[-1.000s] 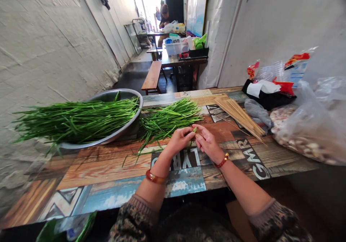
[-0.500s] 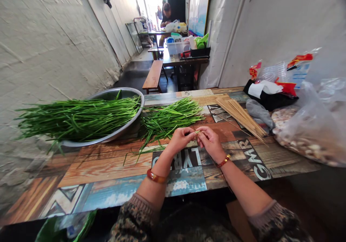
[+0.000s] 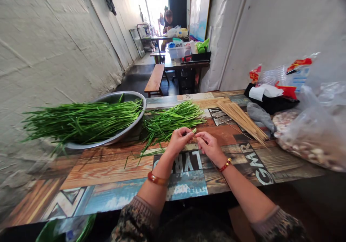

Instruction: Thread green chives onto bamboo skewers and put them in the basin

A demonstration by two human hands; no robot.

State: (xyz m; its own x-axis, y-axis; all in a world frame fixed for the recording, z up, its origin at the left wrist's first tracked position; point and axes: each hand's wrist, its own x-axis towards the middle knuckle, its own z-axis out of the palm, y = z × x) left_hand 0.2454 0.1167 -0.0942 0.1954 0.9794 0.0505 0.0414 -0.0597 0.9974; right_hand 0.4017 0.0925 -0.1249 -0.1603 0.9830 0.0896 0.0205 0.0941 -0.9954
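Observation:
My left hand (image 3: 179, 139) is closed in a pinch on a small bunch of garlic chives, whose pale cut ends (image 3: 194, 130) poke out past the fingertips. Close beside it, my right hand (image 3: 212, 147) has thumb and fingers bent together near those ends; whatever is between them is too small to make out. Just beyond my hands lies a loose pile of garlic chives (image 3: 175, 117) on the table. To the right, a fan of thin wooden skewers (image 3: 242, 121) rests flat, with one skewer apart on its left.
A metal basin (image 3: 144, 110) heaped with garlic chives stands at the left. At right are a grey cloth-like item (image 3: 259, 115), a clear bag of pale pieces (image 3: 310, 144) and a black container (image 3: 273, 103) with packets. Beyond are a bench (image 3: 155, 78) and a seated person (image 3: 168, 24).
My hands have drawn slightly apart, and the pale chive ends now show more above my left fingertips. The whole view has shifted a little, with the camera's movement.

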